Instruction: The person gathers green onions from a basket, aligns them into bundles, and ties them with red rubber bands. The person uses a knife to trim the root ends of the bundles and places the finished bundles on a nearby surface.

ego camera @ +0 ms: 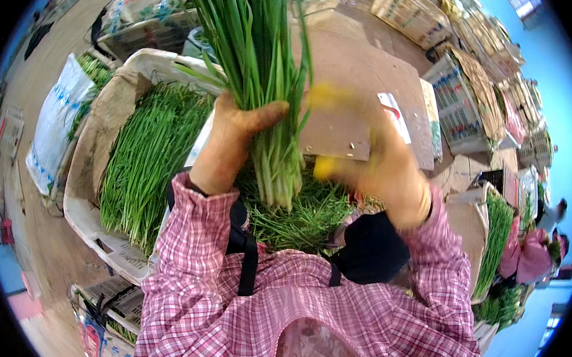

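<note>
My left hand [231,132] is wrapped around a thick bunch of green garlic chives [253,48], thumb across the front. The leaves rise past the top of the view and the pale stem ends hang below my hand. To the right, apart from the bunch, my right hand [385,157] is blurred by motion. Yellow coverings show on its fingertips; thumb and fingers are spread with nothing visible between them. Beneath the stems lies a heap of loose green trimmings [298,222] between my legs.
A brown board [355,100] lies ahead, bearing a white card [394,115]. At left, a white plastic crate [85,225] holds long chives [152,157]. A white sack [57,128] stands beyond it. Stacked crates [463,104] line the right, where a person in pink [531,256] is nearby.
</note>
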{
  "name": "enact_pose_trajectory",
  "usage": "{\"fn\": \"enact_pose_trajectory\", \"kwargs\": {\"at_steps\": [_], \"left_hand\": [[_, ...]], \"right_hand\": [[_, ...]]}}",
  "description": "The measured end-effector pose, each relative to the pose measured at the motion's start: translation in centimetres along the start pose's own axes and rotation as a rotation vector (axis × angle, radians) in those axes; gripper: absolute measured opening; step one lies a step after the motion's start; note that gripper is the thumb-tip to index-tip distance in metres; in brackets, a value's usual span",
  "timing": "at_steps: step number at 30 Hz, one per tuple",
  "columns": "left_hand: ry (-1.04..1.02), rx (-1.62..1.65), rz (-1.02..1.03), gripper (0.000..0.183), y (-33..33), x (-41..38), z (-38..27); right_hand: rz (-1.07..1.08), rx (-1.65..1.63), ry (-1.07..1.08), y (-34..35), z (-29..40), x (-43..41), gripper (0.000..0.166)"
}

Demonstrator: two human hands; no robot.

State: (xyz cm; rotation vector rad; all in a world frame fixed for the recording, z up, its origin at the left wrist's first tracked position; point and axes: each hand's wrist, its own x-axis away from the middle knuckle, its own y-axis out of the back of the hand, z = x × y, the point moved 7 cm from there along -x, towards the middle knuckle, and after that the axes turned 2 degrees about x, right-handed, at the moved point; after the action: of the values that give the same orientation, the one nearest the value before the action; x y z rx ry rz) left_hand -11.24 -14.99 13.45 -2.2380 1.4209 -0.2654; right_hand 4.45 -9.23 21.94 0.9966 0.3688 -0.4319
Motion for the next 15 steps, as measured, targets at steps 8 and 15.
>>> {"fn": "enact_pose_trajectory", "kwargs": {"at_steps": [8, 15], "left_hand": [[-0.269, -0.163, 0.207, 0.104, -9.4, -6.4, 5.8], [-0.366, -0.379, 0.218, 0.103, -11.4, -7.7, 6.9]], "right_hand": [[-0.335, -0.570, -0.508, 2.8, -10.8, 1.8, 0.064], [-0.417, -0.643, -0.540, 3.2, -11.0, 3.4, 0.050]]}}
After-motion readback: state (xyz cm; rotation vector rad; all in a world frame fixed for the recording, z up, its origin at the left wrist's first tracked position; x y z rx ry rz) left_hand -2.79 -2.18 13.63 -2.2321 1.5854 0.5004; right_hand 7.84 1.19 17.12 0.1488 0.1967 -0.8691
